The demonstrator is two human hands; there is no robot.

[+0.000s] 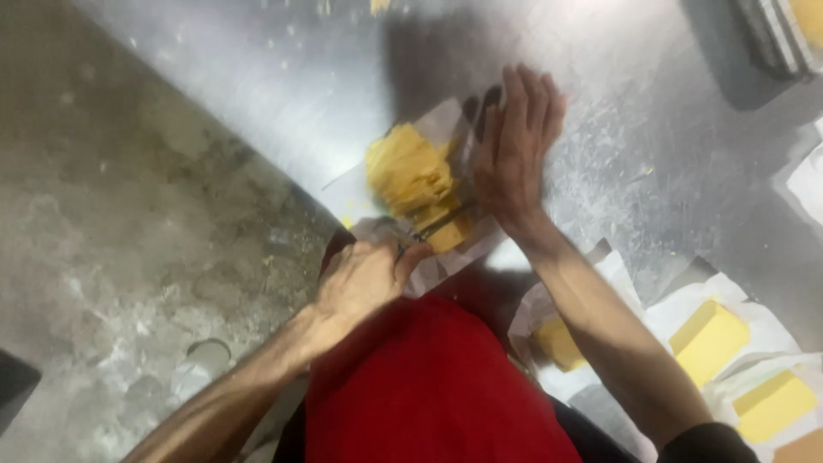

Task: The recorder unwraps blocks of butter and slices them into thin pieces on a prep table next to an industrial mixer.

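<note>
Left hand fingers curled around a thin tool cutting a yellow block on white paper, steel table; right hand flat, fingers spread wide beside the block.

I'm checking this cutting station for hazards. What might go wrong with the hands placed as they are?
The right hand lies flat beside the yellow block, close to the thin tool held by the left hand; a slip might nick the fingers. The block sits on white paper near the metal table's edge, so the paper might slide and pieces fall to the floor.
</note>
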